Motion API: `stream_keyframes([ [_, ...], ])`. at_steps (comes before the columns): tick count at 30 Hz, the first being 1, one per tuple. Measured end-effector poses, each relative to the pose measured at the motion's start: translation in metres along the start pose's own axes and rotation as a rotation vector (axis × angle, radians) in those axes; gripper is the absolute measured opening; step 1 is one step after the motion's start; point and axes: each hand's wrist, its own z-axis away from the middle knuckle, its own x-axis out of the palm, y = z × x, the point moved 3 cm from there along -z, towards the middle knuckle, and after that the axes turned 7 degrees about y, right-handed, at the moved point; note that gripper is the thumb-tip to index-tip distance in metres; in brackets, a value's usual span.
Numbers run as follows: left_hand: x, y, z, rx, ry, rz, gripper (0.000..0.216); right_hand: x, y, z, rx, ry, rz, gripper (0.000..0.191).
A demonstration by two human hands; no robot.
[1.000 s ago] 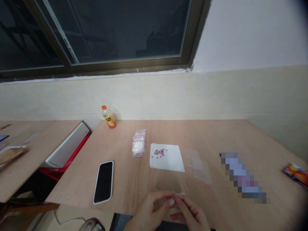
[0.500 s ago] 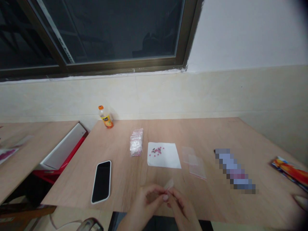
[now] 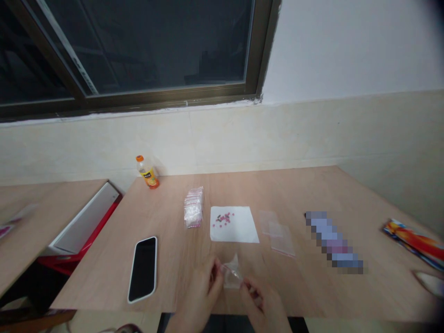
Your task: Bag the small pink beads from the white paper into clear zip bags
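Transparent thin plastic bag [image 3: 231, 276] is held over the pale wooden table [image 3: 173, 273]: the left hand [image 3: 203, 289] pinches its left edge, the right hand [image 3: 262, 300] its right side. On the orange-capped clear bottle [image 3: 147, 172], lettering of the yellow-and-black label [image 3: 150, 177] is too small to read.

The small bag [image 3: 231, 276] is clear; pink and dark bits [image 3: 226, 219] dot the white paper [image 3: 241, 231]. The surface [image 3: 173, 268] is pale brown with wood grain, the phone [image 3: 143, 269] black edged in white, the bottle cap [image 3: 139, 158] orange, the bottle label [image 3: 149, 177] yellow.
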Motion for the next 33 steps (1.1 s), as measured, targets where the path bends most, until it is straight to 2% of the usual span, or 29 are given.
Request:
stream_keyframes([
  [4,-0.003,0.004,-0.001,0.117,0.048,-0.064,0.015,0.004,0.0,-0.001,0.017,0.167,0.049,0.027],
  [7,-0.002,0.006,0.0,0.225,0.072,-0.106,0.016,0.003,-0.012,-0.006,-0.06,0.234,0.031,0.022],
  [10,0.0,0.003,0.003,0.275,0.122,-0.192,0.024,0.006,-0.022,-0.013,-0.14,0.093,0.01,0.021],
  [13,0.0,0.0,0.003,0.311,0.143,-0.259,0.024,0.012,-0.018,-0.021,-0.079,-0.04,0.03,0.026],
  [16,-0.002,-0.001,0.001,0.364,0.081,-0.291,0.026,0.015,-0.009,-0.031,-0.027,-0.089,0.076,0.03],
  [18,-0.004,-0.002,-0.004,0.406,0.014,-0.301,0.037,0.016,-0.007,-0.039,-0.05,-0.13,0.094,0.041],
  [20,-0.008,-0.004,-0.011,0.438,-0.051,-0.31,0.059,0.014,-0.007,-0.048,-0.09,-0.156,0.095,0.048],
  [23,-0.011,-0.002,-0.025,0.48,-0.12,-0.334,0.081,0.012,-0.011,-0.063,-0.137,-0.181,0.06,0.044],
  [25,-0.011,0.003,-0.036,0.5,-0.12,-0.349,0.076,0.011,-0.014,-0.072,-0.158,-0.205,0.021,0.039],
  [30,-0.015,0.017,-0.059,0.52,-0.029,-0.349,0.057,0.008,-0.025,-0.089,-0.183,-0.228,-0.115,0.027],
  [33,-0.018,0.014,-0.073,0.521,0.026,-0.327,0.053,0.004,-0.022,-0.101,-0.114,-0.138,-0.229,0.021],
])
